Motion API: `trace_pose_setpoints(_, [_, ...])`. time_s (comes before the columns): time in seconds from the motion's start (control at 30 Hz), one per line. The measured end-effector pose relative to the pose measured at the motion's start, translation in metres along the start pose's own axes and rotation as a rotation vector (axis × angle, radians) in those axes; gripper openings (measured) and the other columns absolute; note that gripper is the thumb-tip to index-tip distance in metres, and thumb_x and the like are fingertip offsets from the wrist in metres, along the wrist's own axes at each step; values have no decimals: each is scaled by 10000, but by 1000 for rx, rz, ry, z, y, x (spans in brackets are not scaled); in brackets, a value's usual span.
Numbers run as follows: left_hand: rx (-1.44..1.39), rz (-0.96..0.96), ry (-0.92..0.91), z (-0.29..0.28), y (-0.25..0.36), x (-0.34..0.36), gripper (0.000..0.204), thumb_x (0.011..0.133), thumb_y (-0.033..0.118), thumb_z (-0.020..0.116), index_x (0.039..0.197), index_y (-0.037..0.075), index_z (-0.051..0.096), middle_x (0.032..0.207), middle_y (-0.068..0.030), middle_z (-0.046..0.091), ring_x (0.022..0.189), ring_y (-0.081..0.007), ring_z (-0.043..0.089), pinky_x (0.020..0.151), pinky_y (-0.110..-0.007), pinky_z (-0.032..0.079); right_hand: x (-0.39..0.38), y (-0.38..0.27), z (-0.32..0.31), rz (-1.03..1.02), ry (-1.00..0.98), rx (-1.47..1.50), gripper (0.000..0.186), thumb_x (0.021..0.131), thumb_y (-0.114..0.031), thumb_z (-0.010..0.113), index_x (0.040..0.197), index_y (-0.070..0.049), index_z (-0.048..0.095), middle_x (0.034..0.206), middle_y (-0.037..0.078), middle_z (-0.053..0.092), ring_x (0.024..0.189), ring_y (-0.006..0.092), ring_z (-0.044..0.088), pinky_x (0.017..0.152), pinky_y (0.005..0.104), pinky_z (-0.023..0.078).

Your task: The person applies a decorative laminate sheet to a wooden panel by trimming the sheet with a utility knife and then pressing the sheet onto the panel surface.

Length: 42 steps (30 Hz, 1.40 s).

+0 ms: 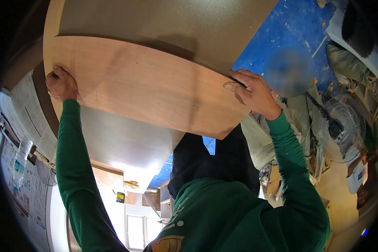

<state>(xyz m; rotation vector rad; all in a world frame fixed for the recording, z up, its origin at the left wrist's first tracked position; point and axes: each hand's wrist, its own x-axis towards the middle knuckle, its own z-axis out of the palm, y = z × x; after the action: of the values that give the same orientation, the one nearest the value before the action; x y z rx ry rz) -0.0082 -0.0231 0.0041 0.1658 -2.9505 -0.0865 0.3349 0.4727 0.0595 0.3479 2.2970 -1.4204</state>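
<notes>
A wide reddish-brown wooden board lies across a larger grey-brown panel, its right end sticking out past the panel's edge. My left hand is closed at the board's left end, beside a pale wooden strip along the panel's left side. At the other end my right hand grips the board's corner, thumb on its upper face and fingers around the far edge. The fingertips beneath the board are hidden.
Blue sheeting covers the floor at the far right. A standing fan, bulging sacks and wood scraps crowd the right side. Near the panel's close end are a yellow-and-black tape measure and a yellow-handled tool. Printed paper sheets hang at left.
</notes>
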Motion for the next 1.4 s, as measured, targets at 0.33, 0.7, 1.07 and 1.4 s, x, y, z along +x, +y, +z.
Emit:
trace_pose_setpoints(0.33, [-13, -11, -14, -1, 2, 0, 670, 1065, 580, 513, 1103, -55, 724, 1179, -278, 722, 1158, -472, 645, 1025, -566, 484, 0, 1, 1, 1, 4, 23, 453, 999, -267, 787, 1262, 95, 717, 1001, 232, 703, 862, 412, 683, 773, 454, 556])
trace_pose_setpoints(0.7, [-11, -23, -21, -1, 5, -1, 674, 1061, 581, 521, 1115, -59, 728, 1198, -283, 722, 1170, -469, 648, 1026, -561, 486, 1, 6, 2, -55, 29, 6, 437, 993, -255, 784, 1258, 86, 717, 999, 245, 700, 872, 432, 676, 782, 460, 554])
trace_pose_setpoints(1.07, [-10, -40, -12, -3, 14, -2, 693, 1049, 583, 527, 1047, -79, 731, 1121, -298, 738, 1095, -492, 678, 968, -571, 510, 0, 7, -1, -22, -1, 9, 419, 994, -242, 777, 1257, 79, 723, 1061, 248, 725, 934, 443, 697, 817, 461, 566])
trace_pose_setpoints(1.4, [-67, -79, -62, -16, 25, -6, 605, 1065, 503, 537, 1054, -68, 737, 1141, -309, 736, 1065, -505, 688, 934, -581, 514, 2, 0, -1, 129, -17, 45, 405, 977, -227, 793, 1250, 65, 733, 1107, 260, 736, 984, 449, 707, 857, 466, 572])
